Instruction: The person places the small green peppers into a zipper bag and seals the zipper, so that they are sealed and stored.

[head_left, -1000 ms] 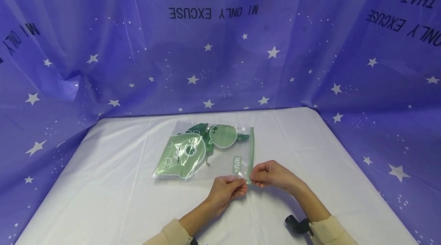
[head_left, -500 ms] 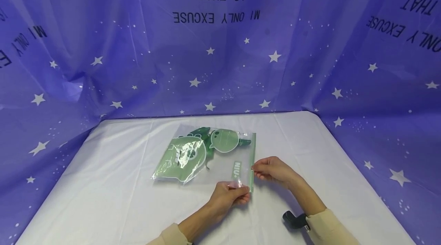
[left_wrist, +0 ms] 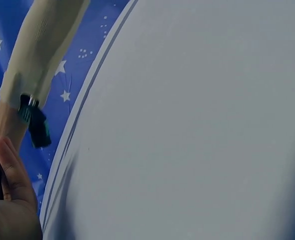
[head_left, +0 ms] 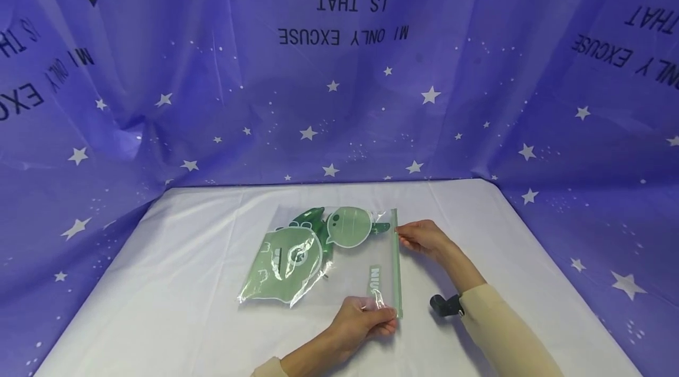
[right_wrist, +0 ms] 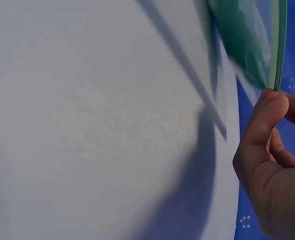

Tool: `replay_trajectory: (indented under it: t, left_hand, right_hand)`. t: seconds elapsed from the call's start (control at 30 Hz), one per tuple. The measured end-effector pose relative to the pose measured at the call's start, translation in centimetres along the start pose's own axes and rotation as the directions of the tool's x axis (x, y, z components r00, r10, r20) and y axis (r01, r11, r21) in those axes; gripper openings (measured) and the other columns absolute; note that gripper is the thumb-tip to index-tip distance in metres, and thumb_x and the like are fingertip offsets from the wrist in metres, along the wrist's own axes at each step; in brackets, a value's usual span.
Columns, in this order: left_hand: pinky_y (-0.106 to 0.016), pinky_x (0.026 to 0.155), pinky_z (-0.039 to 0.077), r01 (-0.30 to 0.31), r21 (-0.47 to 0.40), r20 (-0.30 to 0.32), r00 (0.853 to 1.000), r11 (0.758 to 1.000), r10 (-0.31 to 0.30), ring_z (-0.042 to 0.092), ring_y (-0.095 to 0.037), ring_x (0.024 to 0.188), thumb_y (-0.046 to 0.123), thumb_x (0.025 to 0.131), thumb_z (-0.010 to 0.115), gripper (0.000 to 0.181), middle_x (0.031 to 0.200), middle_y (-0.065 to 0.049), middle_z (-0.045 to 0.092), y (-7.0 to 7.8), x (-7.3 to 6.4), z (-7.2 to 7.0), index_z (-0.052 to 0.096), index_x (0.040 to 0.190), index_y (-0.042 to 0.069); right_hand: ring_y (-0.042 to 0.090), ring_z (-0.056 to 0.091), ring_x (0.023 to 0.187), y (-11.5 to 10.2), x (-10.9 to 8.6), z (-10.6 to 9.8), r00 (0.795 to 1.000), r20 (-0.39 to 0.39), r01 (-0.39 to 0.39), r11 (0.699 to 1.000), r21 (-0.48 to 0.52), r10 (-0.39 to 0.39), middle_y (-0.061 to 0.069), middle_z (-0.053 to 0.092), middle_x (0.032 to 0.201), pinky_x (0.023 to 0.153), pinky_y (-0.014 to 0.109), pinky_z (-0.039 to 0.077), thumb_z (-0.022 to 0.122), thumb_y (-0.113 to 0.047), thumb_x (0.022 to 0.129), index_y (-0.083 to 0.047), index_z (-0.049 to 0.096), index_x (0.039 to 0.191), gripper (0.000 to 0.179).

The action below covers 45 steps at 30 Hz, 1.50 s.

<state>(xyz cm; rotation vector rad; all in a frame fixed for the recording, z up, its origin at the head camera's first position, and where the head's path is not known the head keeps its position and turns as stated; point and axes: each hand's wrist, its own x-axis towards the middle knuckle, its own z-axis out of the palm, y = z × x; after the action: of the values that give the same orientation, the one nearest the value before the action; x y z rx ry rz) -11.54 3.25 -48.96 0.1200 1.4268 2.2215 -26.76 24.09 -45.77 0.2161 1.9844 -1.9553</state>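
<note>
A clear zip bag (head_left: 347,283) with a green cartoon print lies across the table, its green zip strip (head_left: 398,277) along the right side. Something dark green (head_left: 315,218) shows through the plastic; its kind is unclear. At the bag's near right corner my left hand (head_left: 366,325) pinches the edge between thumb and fingers. Toward the far end of the strip, my right hand (head_left: 424,237) pinches it with thumb and fingertips. The right wrist view has that strip (right_wrist: 278,45) between the fingers, with a green bulge in the plastic beside it. Only my left hand (left_wrist: 12,185) shows in the left wrist view, not the bag.
A white cloth (head_left: 175,283) covers the table. Purple sheeting (head_left: 339,100) with stars and lettering hangs behind and along both sides. A black device (head_left: 445,305) is strapped at the right wrist, beside the beige sleeve (head_left: 504,324).
My right hand has slid along the zip strip from the near corner toward the far end. My left hand keeps its pinch and has come slightly nearer with the corner.
</note>
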Motion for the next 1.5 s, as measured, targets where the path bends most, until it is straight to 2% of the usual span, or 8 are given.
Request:
replay_trajectory:
  t: [0.33, 0.57, 0.77, 0.9, 1.13, 1.27, 1.4, 1.5]
  left_hand:
    - [-0.022, 0.06, 0.057, 0.019, 0.008, 0.113, 0.993, 1.0, -0.019, 0.065, -0.013, 0.062, -0.002, 0.082, 0.068, 0.018, 0.07, -0.012, 0.067, -0.5, -0.4, 0.9, 0.063, 0.087, -0.018]
    - [-0.02, 0.058, 0.055, 0.009, -0.001, 0.182, 0.983, 1.0, -0.009, 0.066, -0.012, 0.062, -0.001, 0.084, 0.066, 0.025, 0.073, -0.012, 0.069, -0.4, -0.5, 1.2, 0.06, 0.093, -0.024]
    - [-0.02, 0.058, 0.055, 0.008, -0.002, 0.182, 0.983, 1.0, -0.007, 0.065, -0.012, 0.062, 0.0, 0.084, 0.067, 0.026, 0.073, -0.011, 0.068, -0.4, -0.5, 1.2, 0.061, 0.094, -0.023]
    - [-0.02, 0.06, 0.056, 0.018, -0.037, 0.148, 0.989, 0.999, -0.012, 0.065, -0.012, 0.063, -0.001, 0.084, 0.066, 0.02, 0.071, -0.009, 0.067, -0.7, -0.5, 1.4, 0.062, 0.092, -0.019]
    - [-0.02, 0.067, 0.056, 0.105, -0.105, 0.112, 0.989, 0.989, -0.093, 0.066, -0.01, 0.068, 0.003, 0.089, 0.061, 0.021, 0.076, -0.009, 0.067, -0.9, -0.9, 1.9, 0.062, 0.097, -0.017]
    - [-0.025, 0.081, 0.054, 0.252, -0.124, 0.161, 0.96, 0.96, -0.231, 0.067, -0.014, 0.077, 0.01, 0.092, 0.058, 0.029, 0.08, -0.009, 0.068, -0.4, -1.5, 2.0, 0.06, 0.104, -0.017]
    - [-0.025, 0.086, 0.052, 0.381, -0.02, 0.286, 0.888, 0.924, -0.36, 0.066, -0.013, 0.086, 0.017, 0.094, 0.053, 0.037, 0.089, -0.01, 0.069, 0.6, -2.3, 1.7, 0.059, 0.113, -0.014]
    - [-0.017, 0.079, 0.052, 0.365, 0.088, 0.397, 0.84, 0.927, -0.369, 0.065, -0.007, 0.085, 0.02, 0.095, 0.052, 0.041, 0.092, -0.005, 0.068, 1.7, -2.8, 1.1, 0.058, 0.118, -0.014]
  right_hand:
    - [0.003, 0.056, 0.055, -0.9, 2.0, -0.6, 0.991, -0.134, 0.003, 0.998, -0.059, -0.011, 0.002, 0.061, 0.069, 0.053, 0.011, 0.05, 0.06, -0.004, 0.091, 0.017, 0.053, 0.114, 0.033]
    - [0.003, 0.056, 0.055, -0.9, 2.7, -0.7, 0.988, -0.149, 0.018, 0.997, -0.081, -0.03, 0.002, 0.061, 0.068, 0.053, 0.012, 0.049, 0.061, -0.004, 0.09, 0.016, 0.054, 0.111, 0.031]
    - [0.002, 0.056, 0.054, -1.0, 3.1, -0.6, 0.988, -0.146, 0.043, 0.996, -0.081, -0.054, 0.001, 0.061, 0.067, 0.051, 0.012, 0.049, 0.061, -0.004, 0.09, 0.017, 0.054, 0.11, 0.029]
    - [0.002, 0.055, 0.054, -1.0, 3.4, -0.5, 0.987, -0.15, 0.052, 0.996, -0.076, -0.063, 0.001, 0.06, 0.066, 0.051, 0.012, 0.049, 0.061, -0.004, 0.09, 0.017, 0.054, 0.109, 0.029]
    - [0.003, 0.056, 0.056, -1.0, 3.7, -0.4, 0.982, -0.178, 0.06, 0.996, -0.061, -0.069, 0.0, 0.061, 0.068, 0.054, 0.013, 0.05, 0.062, -0.005, 0.09, 0.015, 0.055, 0.11, 0.03]
    - [0.003, 0.058, 0.058, -0.8, 3.7, -0.4, 0.977, -0.199, 0.064, 0.996, -0.067, -0.076, 0.001, 0.062, 0.07, 0.057, 0.014, 0.052, 0.063, -0.006, 0.09, 0.015, 0.055, 0.113, 0.032]
    - [0.006, 0.061, 0.064, -0.7, 3.3, -0.6, 0.973, -0.197, 0.09, 0.985, -0.147, -0.118, 0.006, 0.065, 0.077, 0.063, 0.018, 0.055, 0.061, -0.008, 0.091, 0.015, 0.055, 0.114, 0.033]
    - [0.014, 0.063, 0.072, -0.7, 2.6, -1.2, 0.967, -0.189, 0.117, 0.954, -0.276, -0.173, 0.012, 0.066, 0.087, 0.069, 0.024, 0.056, 0.06, -0.012, 0.093, 0.012, 0.057, 0.112, 0.031]
